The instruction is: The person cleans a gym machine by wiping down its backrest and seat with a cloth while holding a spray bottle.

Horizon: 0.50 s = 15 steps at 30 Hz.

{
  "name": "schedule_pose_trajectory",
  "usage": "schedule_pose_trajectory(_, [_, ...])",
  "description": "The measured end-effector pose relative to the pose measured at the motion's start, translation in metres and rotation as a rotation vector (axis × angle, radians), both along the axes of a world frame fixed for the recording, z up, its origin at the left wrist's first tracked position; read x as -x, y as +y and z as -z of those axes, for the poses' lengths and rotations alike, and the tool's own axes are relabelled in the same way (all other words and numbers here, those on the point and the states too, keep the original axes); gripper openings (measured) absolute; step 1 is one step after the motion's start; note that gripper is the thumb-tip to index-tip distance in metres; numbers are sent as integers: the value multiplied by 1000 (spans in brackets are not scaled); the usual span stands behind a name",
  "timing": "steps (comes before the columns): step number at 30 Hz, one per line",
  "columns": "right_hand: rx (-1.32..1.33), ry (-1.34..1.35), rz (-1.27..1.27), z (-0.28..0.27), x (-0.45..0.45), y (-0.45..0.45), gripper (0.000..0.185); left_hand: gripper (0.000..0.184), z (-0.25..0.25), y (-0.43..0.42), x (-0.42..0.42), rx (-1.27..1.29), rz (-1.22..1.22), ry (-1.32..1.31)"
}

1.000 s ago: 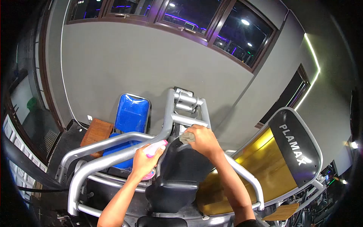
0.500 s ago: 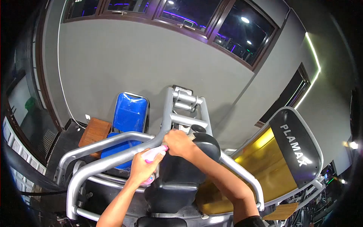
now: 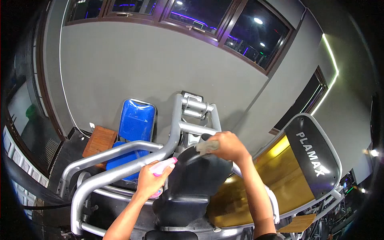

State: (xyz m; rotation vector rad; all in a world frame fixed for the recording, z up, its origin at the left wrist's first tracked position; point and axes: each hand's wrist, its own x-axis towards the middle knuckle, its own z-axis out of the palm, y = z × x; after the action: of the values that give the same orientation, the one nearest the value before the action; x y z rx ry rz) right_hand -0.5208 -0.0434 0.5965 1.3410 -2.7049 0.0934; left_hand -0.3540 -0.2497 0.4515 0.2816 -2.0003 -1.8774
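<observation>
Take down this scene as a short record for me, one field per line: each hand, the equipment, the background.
Left hand: grips a pink-and-white bottle
Right hand: holds a greyish cloth at the top of the black backrest
Equipment: silver tube frame; gold-and-black panel lettered PLAMAX
Background: blue chair, grey wall

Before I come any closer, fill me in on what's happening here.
A person's right hand holds a greyish cloth at the top of the black backrest on a gym machine. The left hand grips a pink-and-white bottle beside the backrest. A blue chair stands behind, near the wall.
</observation>
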Motion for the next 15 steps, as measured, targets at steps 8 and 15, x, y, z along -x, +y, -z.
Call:
schedule_pose_trajectory(8, [178,57,-83,32,-8,-24,25,32,3,3,-2,108,-9,11])
schedule_pose_trajectory(15, [-146,240,-103,56,-25,-67,33,32,5,4,-1,76,1,-20])
